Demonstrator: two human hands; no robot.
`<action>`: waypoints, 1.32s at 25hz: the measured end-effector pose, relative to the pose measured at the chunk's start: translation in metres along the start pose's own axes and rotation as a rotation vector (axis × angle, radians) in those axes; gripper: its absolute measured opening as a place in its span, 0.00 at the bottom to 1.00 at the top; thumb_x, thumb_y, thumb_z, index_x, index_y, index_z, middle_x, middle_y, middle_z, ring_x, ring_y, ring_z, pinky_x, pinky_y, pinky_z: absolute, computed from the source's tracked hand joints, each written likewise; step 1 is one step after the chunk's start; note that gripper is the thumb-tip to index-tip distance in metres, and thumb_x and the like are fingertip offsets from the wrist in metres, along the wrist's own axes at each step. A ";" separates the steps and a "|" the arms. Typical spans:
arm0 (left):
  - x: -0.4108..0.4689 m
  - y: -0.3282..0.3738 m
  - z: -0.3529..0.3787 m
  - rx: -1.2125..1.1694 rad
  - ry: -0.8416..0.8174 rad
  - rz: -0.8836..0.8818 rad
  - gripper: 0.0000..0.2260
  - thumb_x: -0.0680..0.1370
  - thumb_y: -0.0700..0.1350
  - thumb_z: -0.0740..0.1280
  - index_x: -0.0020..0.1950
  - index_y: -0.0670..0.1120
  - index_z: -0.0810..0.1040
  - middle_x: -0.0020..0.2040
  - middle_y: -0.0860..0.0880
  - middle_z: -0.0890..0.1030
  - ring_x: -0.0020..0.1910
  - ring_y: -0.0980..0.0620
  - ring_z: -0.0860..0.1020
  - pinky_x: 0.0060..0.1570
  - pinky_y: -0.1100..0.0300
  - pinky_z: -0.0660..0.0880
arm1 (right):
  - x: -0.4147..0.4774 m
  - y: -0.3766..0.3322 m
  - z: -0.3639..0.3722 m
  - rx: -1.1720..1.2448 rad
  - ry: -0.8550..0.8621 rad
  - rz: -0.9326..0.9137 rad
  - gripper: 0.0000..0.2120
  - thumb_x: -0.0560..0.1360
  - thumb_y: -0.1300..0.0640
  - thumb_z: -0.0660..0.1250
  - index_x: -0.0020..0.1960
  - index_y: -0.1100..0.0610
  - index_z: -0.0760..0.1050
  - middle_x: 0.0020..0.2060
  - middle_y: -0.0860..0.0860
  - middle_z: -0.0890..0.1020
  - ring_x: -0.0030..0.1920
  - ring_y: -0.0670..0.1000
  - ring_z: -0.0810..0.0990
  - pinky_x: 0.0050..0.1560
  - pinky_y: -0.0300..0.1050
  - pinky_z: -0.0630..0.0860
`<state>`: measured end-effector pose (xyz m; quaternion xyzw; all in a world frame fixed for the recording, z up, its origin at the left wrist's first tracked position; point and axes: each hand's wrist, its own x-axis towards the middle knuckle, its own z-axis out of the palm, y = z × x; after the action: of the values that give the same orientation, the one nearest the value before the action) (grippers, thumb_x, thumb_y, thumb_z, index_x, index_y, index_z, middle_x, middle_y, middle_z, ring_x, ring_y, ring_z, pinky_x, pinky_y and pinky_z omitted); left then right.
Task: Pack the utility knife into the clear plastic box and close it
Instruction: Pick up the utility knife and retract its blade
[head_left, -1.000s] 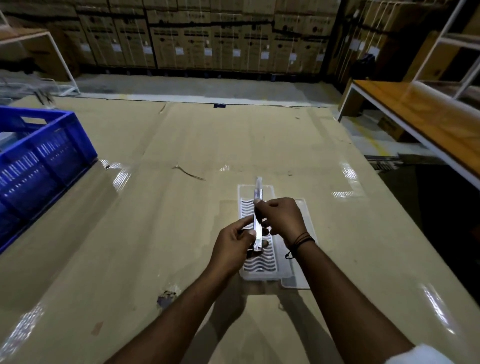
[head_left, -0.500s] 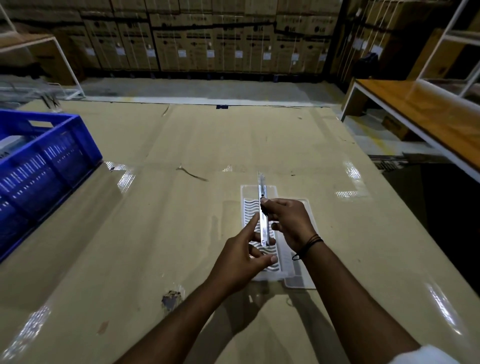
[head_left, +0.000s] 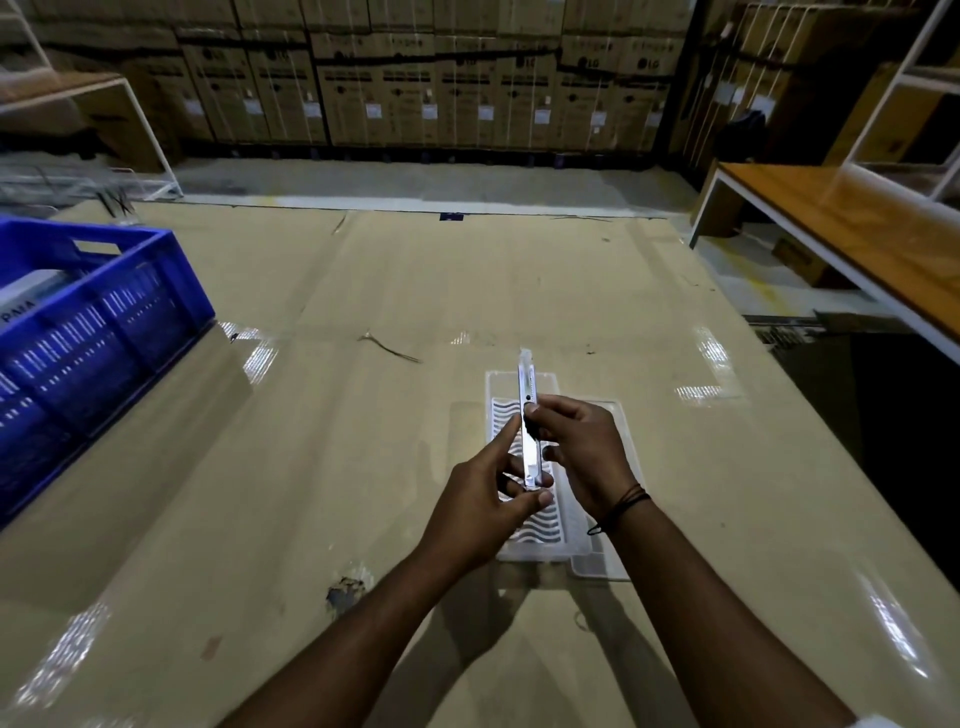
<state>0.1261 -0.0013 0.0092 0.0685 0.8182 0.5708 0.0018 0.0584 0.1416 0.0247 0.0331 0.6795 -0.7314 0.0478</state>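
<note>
A slim silver utility knife (head_left: 529, 415) is held lengthwise above the table, its tip pointing away from me. My right hand (head_left: 582, 457) grips its middle from the right side. My left hand (head_left: 483, 499) pinches its near end, index finger stretched along the handle. Directly below lies the clear plastic box (head_left: 524, 395), open, with a wavy ribbed insert inside. Its clear lid (head_left: 618, 415) lies flat to the right, partly hidden by my right hand and wrist.
A blue slotted crate (head_left: 93, 332) stands at the table's left edge. The table (head_left: 363, 441) is covered with glossy brown cardboard with a torn spot (head_left: 345, 592) near my left forearm. A wooden bench (head_left: 857, 249) stands at the right, stacked cartons behind.
My left hand went from wrapped around the knife's near end to a loose pinch with its index finger extended. The knife stays over the box, its tip reaching slightly further forward.
</note>
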 end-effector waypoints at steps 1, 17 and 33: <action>0.001 0.001 0.000 0.010 0.006 -0.001 0.41 0.73 0.47 0.77 0.80 0.63 0.59 0.50 0.50 0.86 0.42 0.56 0.83 0.47 0.53 0.83 | -0.001 0.000 0.000 -0.003 -0.013 -0.013 0.06 0.76 0.60 0.71 0.50 0.56 0.87 0.41 0.53 0.86 0.42 0.52 0.81 0.45 0.52 0.74; 0.009 0.001 0.009 0.013 0.052 -0.021 0.42 0.73 0.44 0.78 0.80 0.61 0.59 0.45 0.53 0.83 0.38 0.62 0.81 0.39 0.71 0.75 | -0.016 0.009 -0.006 -0.008 -0.060 -0.133 0.21 0.74 0.68 0.67 0.55 0.45 0.85 0.52 0.48 0.88 0.48 0.51 0.86 0.46 0.48 0.82; 0.009 -0.001 0.006 0.077 0.031 -0.013 0.44 0.73 0.44 0.77 0.81 0.62 0.56 0.46 0.52 0.85 0.41 0.57 0.84 0.42 0.64 0.79 | -0.020 0.015 -0.006 -0.006 -0.095 -0.167 0.25 0.73 0.71 0.66 0.61 0.48 0.83 0.55 0.49 0.87 0.55 0.56 0.85 0.49 0.50 0.83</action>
<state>0.1178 0.0050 0.0072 0.0543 0.8401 0.5397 -0.0095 0.0799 0.1471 0.0119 -0.0585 0.6792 -0.7314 0.0187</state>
